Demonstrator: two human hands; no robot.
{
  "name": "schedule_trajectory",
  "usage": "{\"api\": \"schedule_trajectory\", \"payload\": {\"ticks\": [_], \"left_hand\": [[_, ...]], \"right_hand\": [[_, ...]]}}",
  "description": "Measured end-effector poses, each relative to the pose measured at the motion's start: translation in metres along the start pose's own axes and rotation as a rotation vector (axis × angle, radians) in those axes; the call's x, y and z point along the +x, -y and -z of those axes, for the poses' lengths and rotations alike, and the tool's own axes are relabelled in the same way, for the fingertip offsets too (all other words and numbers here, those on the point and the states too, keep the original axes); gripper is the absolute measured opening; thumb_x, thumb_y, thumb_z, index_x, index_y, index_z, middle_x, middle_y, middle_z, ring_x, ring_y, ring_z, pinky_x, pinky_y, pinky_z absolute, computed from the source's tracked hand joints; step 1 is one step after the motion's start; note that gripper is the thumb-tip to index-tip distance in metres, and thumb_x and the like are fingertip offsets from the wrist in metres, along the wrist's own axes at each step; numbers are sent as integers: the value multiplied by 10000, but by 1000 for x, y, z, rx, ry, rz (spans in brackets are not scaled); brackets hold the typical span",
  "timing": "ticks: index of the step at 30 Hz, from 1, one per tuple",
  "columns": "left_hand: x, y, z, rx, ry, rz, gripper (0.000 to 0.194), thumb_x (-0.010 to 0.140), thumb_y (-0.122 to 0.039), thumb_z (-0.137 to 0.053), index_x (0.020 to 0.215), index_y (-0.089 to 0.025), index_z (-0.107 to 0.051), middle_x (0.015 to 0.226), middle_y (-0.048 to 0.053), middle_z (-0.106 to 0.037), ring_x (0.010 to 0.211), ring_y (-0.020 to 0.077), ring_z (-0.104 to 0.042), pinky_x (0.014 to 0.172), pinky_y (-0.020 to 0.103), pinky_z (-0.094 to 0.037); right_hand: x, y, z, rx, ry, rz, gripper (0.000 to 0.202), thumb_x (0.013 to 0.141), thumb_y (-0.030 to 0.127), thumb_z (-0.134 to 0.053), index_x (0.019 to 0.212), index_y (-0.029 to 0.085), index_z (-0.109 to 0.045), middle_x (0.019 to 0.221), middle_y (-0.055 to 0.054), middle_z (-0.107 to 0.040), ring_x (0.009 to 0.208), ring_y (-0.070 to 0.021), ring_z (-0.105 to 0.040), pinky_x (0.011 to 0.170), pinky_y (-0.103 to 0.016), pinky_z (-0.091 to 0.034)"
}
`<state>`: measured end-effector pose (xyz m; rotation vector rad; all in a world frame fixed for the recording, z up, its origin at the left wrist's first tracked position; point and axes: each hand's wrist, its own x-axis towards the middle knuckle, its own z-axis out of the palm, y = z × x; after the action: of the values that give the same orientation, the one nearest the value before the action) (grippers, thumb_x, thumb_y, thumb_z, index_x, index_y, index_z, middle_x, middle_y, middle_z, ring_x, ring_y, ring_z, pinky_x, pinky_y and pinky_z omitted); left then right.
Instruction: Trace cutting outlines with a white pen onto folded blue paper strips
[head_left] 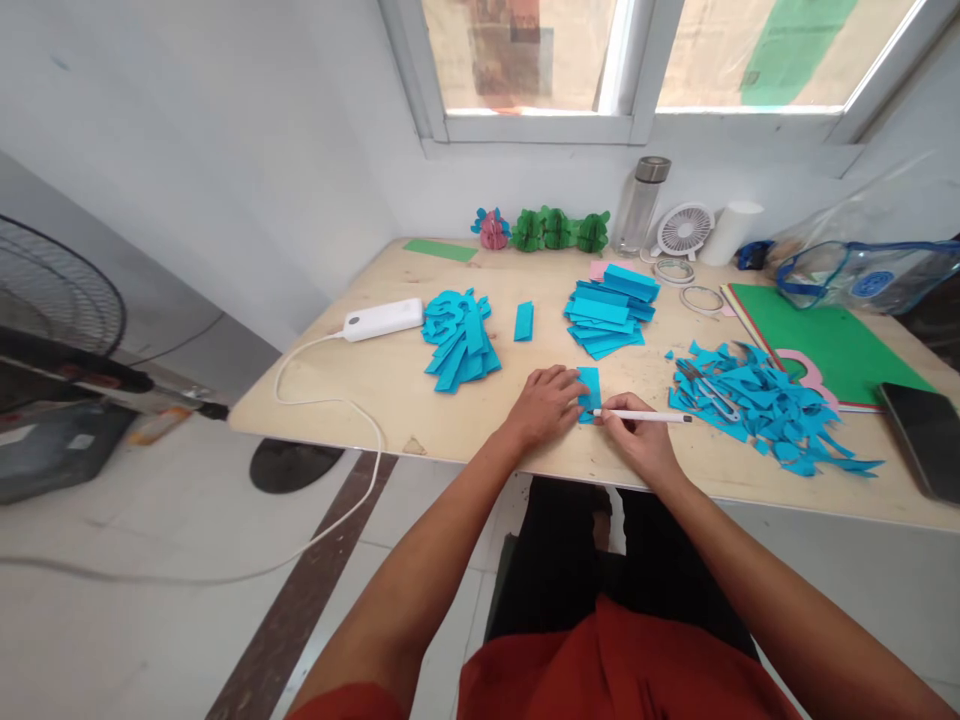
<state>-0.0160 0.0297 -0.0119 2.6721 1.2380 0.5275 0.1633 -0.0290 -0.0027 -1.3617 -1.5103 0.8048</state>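
My left hand [550, 402] lies flat on the table, its fingertips on the left side of a small blue paper strip [590, 380]. A slim white pen [645, 415] is gripped in my right hand [637, 435], with its tip at the strip's lower part. Behind the strip is a pile of folded blue paper pieces [604, 310]. One folded blue piece [524, 321] lies alone, and farther left sits a heap of cut and folded blue paper [459, 340].
Blue scraps [780, 410] with scissors [709, 388] lie at right, beside green sheets [840, 345] and a phone [926, 435]. A white power strip [384, 319] trails its cord off the left edge. Along the wall stand green paper shapes [556, 230], a bottle [641, 205] and a small fan [684, 231].
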Motion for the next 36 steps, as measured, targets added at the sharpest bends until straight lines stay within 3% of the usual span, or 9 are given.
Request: {"api": "schedule_trajectory", "payload": {"ticks": [6,36], "left_hand": [[0,1,1,-7,2,-6,250,929,-307,-507,1145,-270,-627,1387,39,-543,1325,253,-419,1069,443,-352],[0,2,3,-22,36,7,264,932,-301,-497,1164,-273,-619,1413,42,-521,1357,268,-383,1089,454,-321]], "right_hand": [[-2,4,-1,-53,21,7,189,839,384,-569,775,210,-608,671,-8,-643,570,-138,-536,528,-256,-415],[-4,9,-4,-235,76,27,190,846,404,-577,813,229,-643,722,-18,-692,591,-149,-582,540,-258,-424]]}}
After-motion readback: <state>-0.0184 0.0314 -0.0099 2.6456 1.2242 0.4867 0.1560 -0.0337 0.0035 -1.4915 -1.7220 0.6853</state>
